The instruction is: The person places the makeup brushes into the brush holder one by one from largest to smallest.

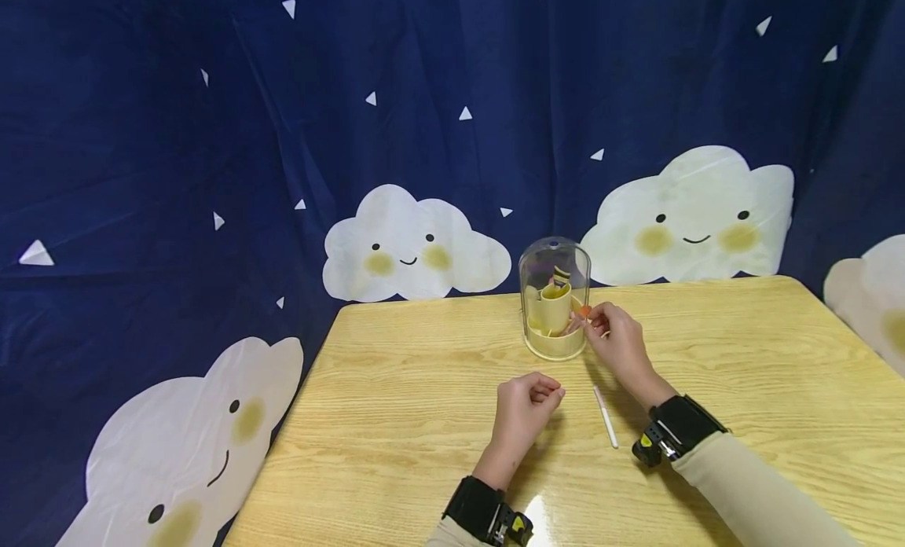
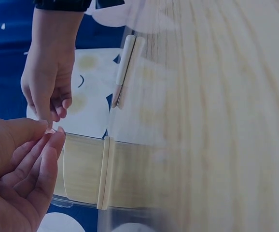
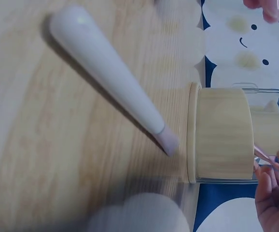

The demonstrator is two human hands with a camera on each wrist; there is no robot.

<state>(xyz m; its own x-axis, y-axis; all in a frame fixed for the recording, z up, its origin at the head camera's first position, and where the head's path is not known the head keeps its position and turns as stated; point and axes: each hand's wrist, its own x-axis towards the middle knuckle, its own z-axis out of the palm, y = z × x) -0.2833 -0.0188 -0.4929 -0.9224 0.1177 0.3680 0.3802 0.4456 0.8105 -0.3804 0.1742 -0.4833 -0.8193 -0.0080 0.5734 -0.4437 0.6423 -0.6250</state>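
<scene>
- Right hand (image 1: 617, 339): positioned right of frame centre in the head view, against the right side of the glass dome (image 1: 555, 291); fingertips pinch a small orange piece (image 1: 584, 312) at the dome wall, probably to keep it steady at that height
- Glass dome: stands upright on a round wooden base (image 1: 555, 344) at the centre of the frame, toward the far edge of the wooden table (image 1: 396, 390); rolled yellow paper shapes (image 1: 554, 305) sit inside it
- Left hand (image 1: 525, 409): below centre, resting on the table well short of the dome; fingers curled with thumb and fingertips brought together. Whether they hold anything cannot be told; the left wrist view shows only a faint glint at the fingertips (image 2: 52, 137)
- White brush (image 1: 606, 416): lies flat on the table between the two forearms, bristle tip toward the base, within reach of either hand
- Surroundings: a dark blue curtain with cloud faces (image 1: 417, 244) hangs behind the table. Nothing stands between the hands and the dome; the brush is the only loose item nearby
</scene>
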